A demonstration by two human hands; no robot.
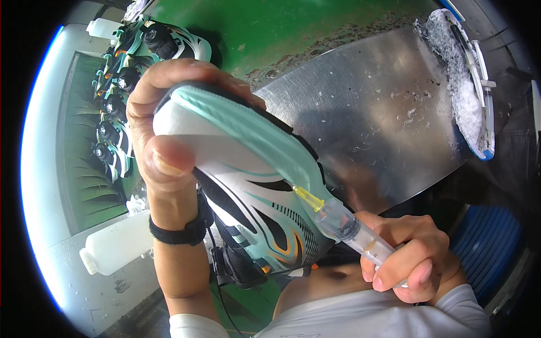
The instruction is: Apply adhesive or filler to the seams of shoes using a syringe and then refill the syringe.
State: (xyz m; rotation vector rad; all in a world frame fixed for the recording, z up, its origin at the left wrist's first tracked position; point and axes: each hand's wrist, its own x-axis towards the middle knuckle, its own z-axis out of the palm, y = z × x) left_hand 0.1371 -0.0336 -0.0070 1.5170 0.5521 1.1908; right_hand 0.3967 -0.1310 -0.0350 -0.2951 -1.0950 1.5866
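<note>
A mint, white and black sports shoe (pixel 236 146) is tilted on its side in front of me. My left hand (pixel 169 124) is closed round its toe end, with the thumb on the white upper and the fingers over the dark sole edge. In my right hand (pixel 414 256) is a clear plastic syringe (pixel 352 231) with a yellow needle hub (pixel 309 198). Its tip meets the shoe's side near where the mint midsole joins the upper. Whether the needle has gone into the seam I cannot tell. Fingers hide the syringe's rear end.
Several similar shoes (pixel 112 107) stand in a row at the left. A white plastic bottle (pixel 118 245) lies beside my left forearm, and another bottle (pixel 104 28) is farther back. Beyond the shoe is a metal sheet (pixel 372 107); a tray of white fluff (pixel 465 96) sits at the right.
</note>
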